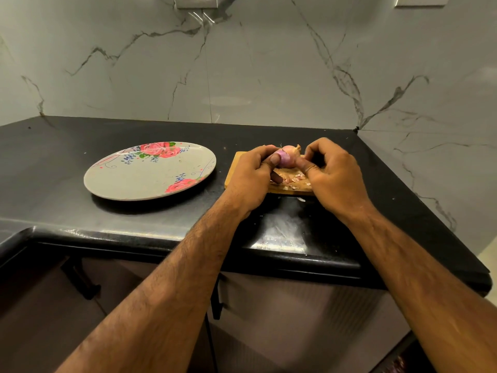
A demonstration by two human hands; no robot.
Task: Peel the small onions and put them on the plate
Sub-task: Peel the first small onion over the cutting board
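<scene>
Purple-pink flesh under tan papery skin: one small onion, held over the far half of the wooden cutting board; whether it clears the board or touches it I cannot tell. My left hand, over the board's left half, curls round the bared purple end, with its thumb pressed on the flesh. My right hand, over the board's right half, pinches the end that is in its skin, thumb underneath and fingers closed over the top. Both hands are therefore grasping it, neither one loose. The long axis, as I judge it, runs across the board from hand to hand, the dry tip pointing up and toward the right, so the remaining skin lies on my right fingers' side. That is the side the next pull should work from. Peel scraps: pale pink flakes, scattered on the board's near part between my hands. Floral plate: on the black counter left of the board, apart from it, nearer my left hand, with no onion showing on it.
</scene>
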